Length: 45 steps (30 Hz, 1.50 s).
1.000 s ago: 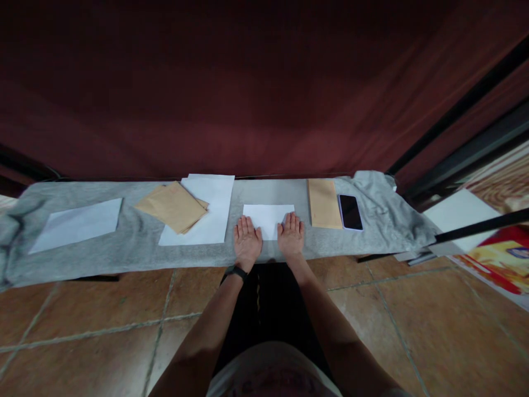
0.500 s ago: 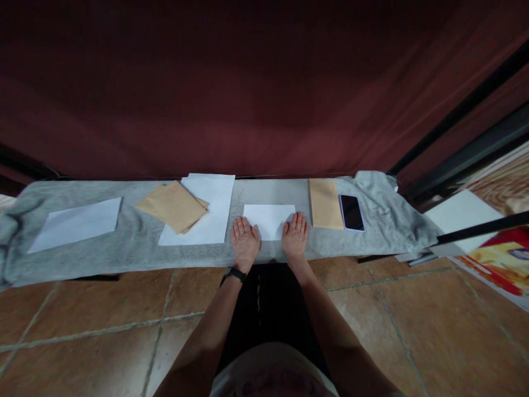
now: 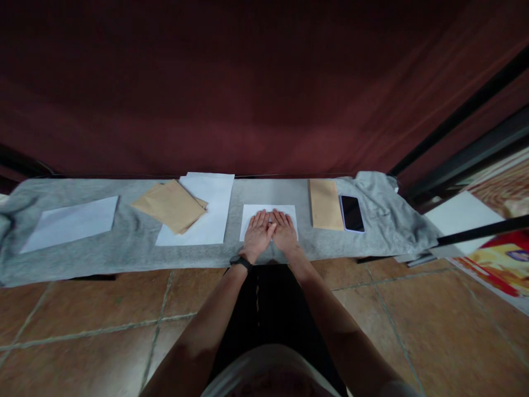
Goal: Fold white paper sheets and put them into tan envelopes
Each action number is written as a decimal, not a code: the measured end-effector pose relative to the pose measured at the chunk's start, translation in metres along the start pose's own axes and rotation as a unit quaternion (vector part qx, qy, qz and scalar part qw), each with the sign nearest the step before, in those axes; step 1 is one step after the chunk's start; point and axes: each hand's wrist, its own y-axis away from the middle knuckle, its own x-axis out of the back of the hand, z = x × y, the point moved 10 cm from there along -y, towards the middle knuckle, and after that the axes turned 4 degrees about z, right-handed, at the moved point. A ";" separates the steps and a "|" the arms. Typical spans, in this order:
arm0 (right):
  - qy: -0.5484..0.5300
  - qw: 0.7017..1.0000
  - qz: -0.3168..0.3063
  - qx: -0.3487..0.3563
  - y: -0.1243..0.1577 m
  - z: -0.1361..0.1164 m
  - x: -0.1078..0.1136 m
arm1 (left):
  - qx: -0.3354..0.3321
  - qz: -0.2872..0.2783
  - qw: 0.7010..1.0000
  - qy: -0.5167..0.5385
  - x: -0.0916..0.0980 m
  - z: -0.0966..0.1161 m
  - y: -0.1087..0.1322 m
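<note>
Lying on the grey cloth-covered surface (image 3: 273, 192), a white rectangular paper sheet (image 3: 248, 214) is sitting beneath the left hand (image 3: 258, 236) and the right hand (image 3: 285, 233); both are resting palm-down, side by side, fingers straight and unclenched. Rightward, a tan rectangular paper envelope (image 3: 325, 205) is lying beside a black-screened phone (image 3: 352, 214); leftward, flat tan envelopes (image 3: 171, 206) are overlapping larger white sheets (image 3: 214, 218).

The left hand (image 3: 257, 240) and right hand (image 3: 284, 234) hide much of the paper (image 3: 248, 212), envelopes (image 3: 173, 208) left of them partly cover larger sheets (image 3: 217, 207), and the poster (image 3: 506, 262) far right is cut off.
</note>
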 end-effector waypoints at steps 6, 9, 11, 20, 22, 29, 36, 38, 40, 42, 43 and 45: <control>0.023 0.998 0.030 -0.047 -0.001 0.011 -0.003 | 0.044 0.025 0.998 -0.024 -0.003 -0.015 -0.001; 0.028 0.995 0.050 -0.077 -0.002 0.020 -0.001 | 0.071 0.037 0.996 -0.033 0.000 -0.025 -0.002; 0.033 0.993 0.066 -0.095 -0.001 0.027 0.001 | 0.087 0.044 0.995 -0.036 0.002 -0.031 -0.001; 0.054 0.979 0.148 -0.127 0.011 0.047 0.017 | 0.134 0.085 0.986 -0.059 0.015 -0.049 0.009; 0.056 0.977 0.154 -0.134 0.013 0.050 0.021 | 0.144 0.091 0.983 -0.063 0.016 -0.052 0.011; 0.047 0.971 0.164 -0.169 0.021 0.061 0.029 | 0.166 0.117 0.977 -0.060 0.026 -0.060 0.015; 0.032 0.982 0.144 -0.116 0.007 0.050 0.033 | 0.090 0.098 0.991 -0.021 0.029 -0.033 0.001; 0.023 0.991 0.107 -0.081 -0.004 0.039 0.028 | 0.056 0.067 0.996 0.001 0.021 -0.019 -0.008; 0.016 0.997 0.066 -0.046 -0.014 0.028 0.020 | 0.029 0.041 0.999 0.016 0.012 -0.008 -0.017; 0.013 0.999 0.032 -0.021 -0.021 0.019 0.011 | 0.013 0.024 0.999 0.020 0.005 -0.002 -0.023; 0.013 1.000 0.017 -0.013 -0.023 0.016 0.007 | 0.008 0.018 1.000 0.020 0.002 -0.001 -0.026; 0.016 1.000 -0.001 -0.007 -0.026 0.013 0.001 | 0.007 0.011 1.000 0.015 -0.001 -0.003 -0.029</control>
